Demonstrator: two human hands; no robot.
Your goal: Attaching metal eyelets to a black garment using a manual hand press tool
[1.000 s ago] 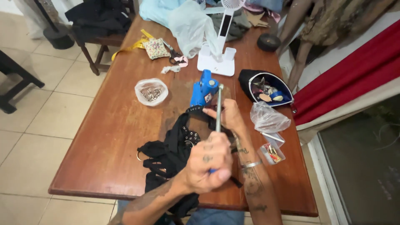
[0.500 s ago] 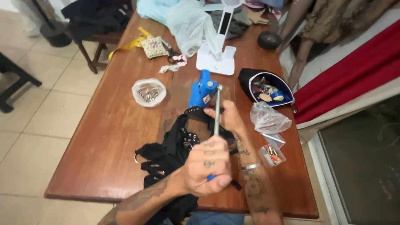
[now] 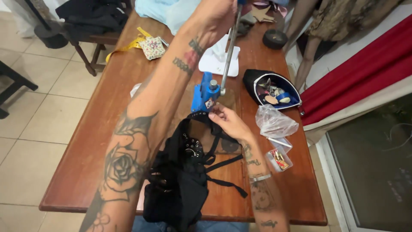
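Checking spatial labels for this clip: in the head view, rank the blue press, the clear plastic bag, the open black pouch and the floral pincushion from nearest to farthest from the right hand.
1. blue press, just above the right hand, at its fingers.
2. clear plastic bag, to its right.
3. open black pouch, up and right.
4. floral pincushion, far up-left by the yellow tape measure.

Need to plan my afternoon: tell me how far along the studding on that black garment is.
Done: metal studs already dot the black garment. In hand: the left hand grips the lever of the blue press, raised high, while the right hand holds a strap at the die. Left: loose hardware sits in the pouch; how many remain is unclear.
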